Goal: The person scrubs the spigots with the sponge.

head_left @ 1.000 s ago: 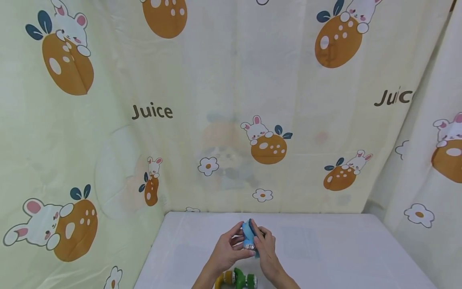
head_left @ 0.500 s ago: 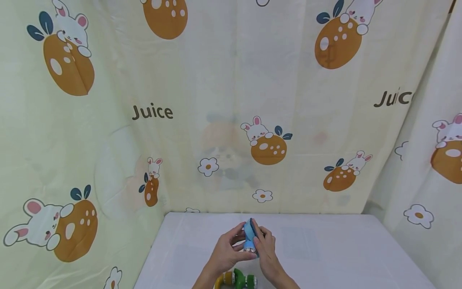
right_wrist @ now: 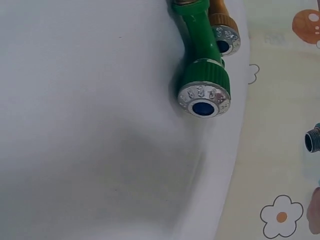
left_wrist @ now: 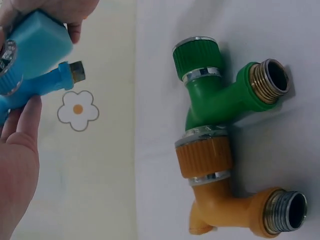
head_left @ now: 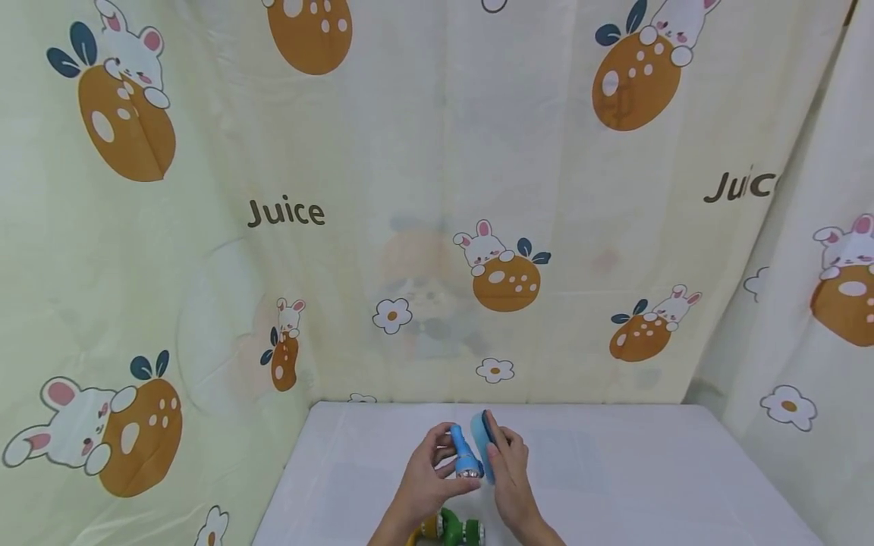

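My left hand [head_left: 426,478] holds a blue plastic tap [head_left: 466,456] with a chrome-faced knob, tilted above the table. In the left wrist view, the metal threaded end of the same tap [left_wrist: 52,84] sticks out past the fingers. My right hand [head_left: 510,478] grips a light blue sponge [head_left: 480,436] with a dark backing, just right of the tap. In the left wrist view the sponge [left_wrist: 42,42] lies close behind the tap; whether they touch I cannot tell. At the right wrist view's edge, only a threaded end [right_wrist: 313,140] and a bit of a hand show.
A green tap [left_wrist: 215,100] and an orange tap [left_wrist: 215,200] lie side by side on the white table [head_left: 614,470], near its front edge. A patterned curtain [head_left: 423,152] hangs behind the table and along its sides.
The sponge, earlier pressed over the tap, has moved right with my right hand, leaving more of the tap showing. My left hand has hardly moved.
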`<state>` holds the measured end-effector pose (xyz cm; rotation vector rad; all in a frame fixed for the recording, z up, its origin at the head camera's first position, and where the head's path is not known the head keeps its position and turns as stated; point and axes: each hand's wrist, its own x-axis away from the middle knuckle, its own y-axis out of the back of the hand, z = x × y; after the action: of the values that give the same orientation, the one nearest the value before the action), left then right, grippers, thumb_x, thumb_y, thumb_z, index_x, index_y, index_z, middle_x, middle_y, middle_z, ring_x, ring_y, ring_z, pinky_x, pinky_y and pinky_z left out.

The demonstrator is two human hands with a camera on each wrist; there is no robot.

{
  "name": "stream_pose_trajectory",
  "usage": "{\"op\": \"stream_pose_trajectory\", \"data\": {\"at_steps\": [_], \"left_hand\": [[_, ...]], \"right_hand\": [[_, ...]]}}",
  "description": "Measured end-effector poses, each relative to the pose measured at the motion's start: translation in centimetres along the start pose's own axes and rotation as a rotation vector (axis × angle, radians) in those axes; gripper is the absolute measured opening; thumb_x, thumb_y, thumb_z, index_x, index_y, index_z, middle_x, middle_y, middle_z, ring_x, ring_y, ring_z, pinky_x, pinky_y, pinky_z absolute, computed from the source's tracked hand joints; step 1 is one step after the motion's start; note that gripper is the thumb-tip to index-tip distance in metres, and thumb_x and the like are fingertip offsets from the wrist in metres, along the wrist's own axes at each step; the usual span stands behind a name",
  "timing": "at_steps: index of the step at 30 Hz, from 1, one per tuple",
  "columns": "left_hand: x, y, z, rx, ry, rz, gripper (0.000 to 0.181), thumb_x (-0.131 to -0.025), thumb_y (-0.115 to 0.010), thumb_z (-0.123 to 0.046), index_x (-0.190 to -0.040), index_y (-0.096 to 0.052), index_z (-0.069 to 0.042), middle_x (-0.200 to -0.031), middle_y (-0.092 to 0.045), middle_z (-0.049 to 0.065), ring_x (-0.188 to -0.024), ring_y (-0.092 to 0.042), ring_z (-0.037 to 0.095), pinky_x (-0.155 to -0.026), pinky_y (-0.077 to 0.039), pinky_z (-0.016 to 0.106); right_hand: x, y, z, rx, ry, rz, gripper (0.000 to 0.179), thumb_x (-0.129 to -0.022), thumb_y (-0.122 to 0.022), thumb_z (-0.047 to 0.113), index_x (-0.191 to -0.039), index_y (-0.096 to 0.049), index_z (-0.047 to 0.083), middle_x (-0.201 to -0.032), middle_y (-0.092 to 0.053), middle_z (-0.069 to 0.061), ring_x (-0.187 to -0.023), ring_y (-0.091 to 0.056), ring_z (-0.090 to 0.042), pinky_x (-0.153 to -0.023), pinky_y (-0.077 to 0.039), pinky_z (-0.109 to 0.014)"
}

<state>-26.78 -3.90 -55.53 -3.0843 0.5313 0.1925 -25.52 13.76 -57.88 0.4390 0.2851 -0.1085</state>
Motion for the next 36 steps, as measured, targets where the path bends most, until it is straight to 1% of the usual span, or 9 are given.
{"op": "stream_pose_trajectory", "data": {"at_steps": [2,5,9,12,17,20,23,28,36], "left_hand": [[0.0,0.2,0.2,0.040,0.020,-0.063,0.092,-0.076,-0.094,-0.014,-0.151,-0.040,-0.017,-0.140,-0.053,0.014,-0.131,-0.059,0.028,-0.103,-0.056,0.034],[0.0,0.6,0.3,0.089,0.027,-0.103,0.095,-0.076,-0.093,-0.012,-0.151,-0.035,-0.014,-0.146,-0.046,0.017,-0.135,-0.056,0.031,-0.101,-0.058,0.036],[0.0,0.9,0.1,0.152,-0.004,-0.075,0.096,-0.075,-0.093,-0.008,-0.151,-0.035,-0.013,-0.144,-0.043,0.019,-0.136,-0.057,0.032,-0.101,-0.058,0.035],[0.0,1.1,-0.2,0.163,-0.018,-0.054,0.094,-0.073,-0.094,-0.007,-0.149,-0.038,-0.014,-0.140,-0.047,0.016,-0.132,-0.060,0.029,-0.102,-0.057,0.033],[0.3,1.0,-0.7,0.119,-0.013,-0.023,0.091,-0.073,-0.095,-0.010,-0.149,-0.044,-0.016,-0.133,-0.053,0.014,-0.128,-0.063,0.031,-0.100,-0.058,0.035],[0.4,0.9,-0.7,0.104,-0.034,-0.013,0.091,-0.073,-0.095,-0.011,-0.150,-0.045,-0.017,-0.130,-0.054,0.014,-0.128,-0.062,0.034,-0.100,-0.058,0.034],[0.5,0.6,-0.8,0.069,-0.062,-0.026,0.091,-0.074,-0.095,-0.015,-0.150,-0.045,-0.018,-0.131,-0.056,0.013,-0.130,-0.061,0.032,-0.102,-0.056,0.031],[0.4,0.3,-1.1,-0.014,-0.099,-0.043,0.089,-0.075,-0.096,-0.023,-0.149,-0.046,-0.023,-0.132,-0.062,0.010,-0.132,-0.061,0.028,-0.104,-0.054,0.031],[0.8,-0.1,-2.0,-0.081,-0.103,-0.039,0.087,-0.078,-0.094,-0.023,-0.150,-0.045,-0.023,-0.133,-0.061,0.009,-0.132,-0.060,0.029,-0.104,-0.055,0.034]], "right_hand": [[0.5,-0.1,0.0,0.000,0.037,-0.032,0.049,-0.115,-0.030,0.035,-0.164,-0.033,0.030,-0.149,-0.036,-0.012,-0.130,-0.026,-0.024,-0.103,-0.036,-0.054],[1.2,-0.2,0.1,0.006,0.103,-0.068,0.048,-0.114,-0.033,0.026,-0.161,-0.039,0.030,-0.148,-0.036,-0.007,-0.130,-0.026,-0.017,-0.103,-0.036,-0.050],[2.0,-0.8,0.1,0.028,0.198,-0.073,0.050,-0.111,-0.038,0.017,-0.159,-0.043,0.028,-0.147,-0.038,-0.003,-0.128,-0.026,-0.009,-0.100,-0.039,-0.042],[2.3,-1.3,0.0,0.042,0.220,-0.048,0.051,-0.111,-0.040,0.016,-0.160,-0.041,0.029,-0.147,-0.038,-0.003,-0.125,-0.025,-0.005,-0.096,-0.040,-0.037],[2.0,-1.4,-0.1,0.056,0.151,0.006,0.050,-0.113,-0.034,0.024,-0.162,-0.036,0.035,-0.149,-0.035,-0.006,-0.122,-0.026,-0.014,-0.092,-0.038,-0.038],[1.7,-1.3,0.0,0.072,0.114,0.024,0.048,-0.114,-0.031,0.028,-0.162,-0.037,0.035,-0.150,-0.035,-0.009,-0.122,-0.028,-0.021,-0.092,-0.035,-0.040],[1.4,-1.3,0.2,0.096,0.098,0.023,0.048,-0.115,-0.030,0.030,-0.162,-0.037,0.034,-0.150,-0.037,-0.012,-0.121,-0.029,-0.023,-0.091,-0.032,-0.039],[0.9,-1.2,0.5,0.137,0.086,0.007,0.048,-0.114,-0.031,0.032,-0.162,-0.038,0.028,-0.148,-0.038,-0.016,-0.119,-0.031,-0.025,-0.090,-0.030,-0.042],[0.7,-1.2,0.0,0.229,0.037,0.029,0.050,-0.114,-0.035,0.036,-0.162,-0.037,0.026,-0.147,-0.039,-0.019,-0.117,-0.034,-0.028,-0.092,-0.030,-0.045]]}}
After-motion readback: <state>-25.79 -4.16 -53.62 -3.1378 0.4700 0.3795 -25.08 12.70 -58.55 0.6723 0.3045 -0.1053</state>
